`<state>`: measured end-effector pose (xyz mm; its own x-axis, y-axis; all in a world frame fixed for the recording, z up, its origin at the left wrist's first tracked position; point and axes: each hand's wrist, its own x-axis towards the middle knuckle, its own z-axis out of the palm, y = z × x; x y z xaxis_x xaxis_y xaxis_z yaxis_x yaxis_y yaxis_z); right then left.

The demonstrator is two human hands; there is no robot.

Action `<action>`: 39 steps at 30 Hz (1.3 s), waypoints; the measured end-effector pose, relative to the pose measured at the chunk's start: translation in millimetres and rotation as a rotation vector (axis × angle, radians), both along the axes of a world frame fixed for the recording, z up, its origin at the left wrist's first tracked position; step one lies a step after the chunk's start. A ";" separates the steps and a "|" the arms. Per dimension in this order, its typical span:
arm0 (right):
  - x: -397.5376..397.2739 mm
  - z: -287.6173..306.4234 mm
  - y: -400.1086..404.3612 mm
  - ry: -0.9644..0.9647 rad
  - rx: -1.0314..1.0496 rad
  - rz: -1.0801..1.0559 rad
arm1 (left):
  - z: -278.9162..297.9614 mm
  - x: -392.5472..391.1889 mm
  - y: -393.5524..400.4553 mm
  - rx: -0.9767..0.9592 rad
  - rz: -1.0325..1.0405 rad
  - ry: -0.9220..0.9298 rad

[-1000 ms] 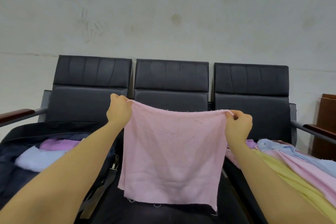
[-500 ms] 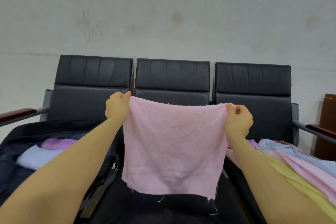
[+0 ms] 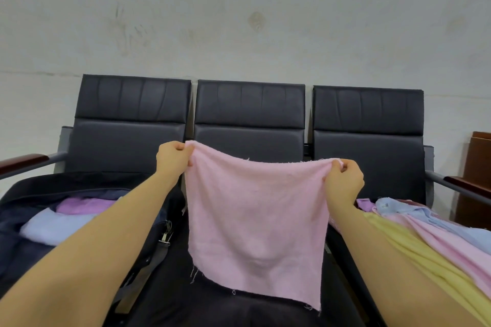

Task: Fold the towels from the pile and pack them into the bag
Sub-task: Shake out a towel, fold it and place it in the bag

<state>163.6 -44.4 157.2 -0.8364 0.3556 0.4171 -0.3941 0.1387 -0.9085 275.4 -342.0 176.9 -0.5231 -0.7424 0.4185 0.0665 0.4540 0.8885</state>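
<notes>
A pink towel hangs spread out in the air above the middle seat. My left hand pinches its top left corner and my right hand pinches its top right corner. The lower edge hangs free, just over the seat. On the left seat lies an open dark navy bag with a folded light blue towel and a purple towel inside. The pile of towels covers the right seat, in yellow, pink, blue and purple.
A row of three black padded seats stands against a pale wall. Wooden armrests stick out at both ends. A brown wooden piece of furniture stands at the far right. A bag strap with a metal clip hangs by the middle seat.
Both hands have lifted the pink towel a little and keep it stretched between them; its lower edge has risen off the seat. The left corner now sits higher than the right.
</notes>
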 end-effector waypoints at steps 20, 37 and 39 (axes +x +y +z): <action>-2.0 -19.6 -1.7 0.070 -0.009 0.054 | -20.7 -18.0 -5.9 -0.018 0.122 -0.033; -109.3 -46.6 -57.2 -0.161 0.209 0.040 | -71.0 -124.3 -30.3 0.126 0.085 -0.064; -120.8 -36.5 -69.2 -0.127 0.157 0.034 | -59.3 -136.8 -31.5 0.129 0.064 0.012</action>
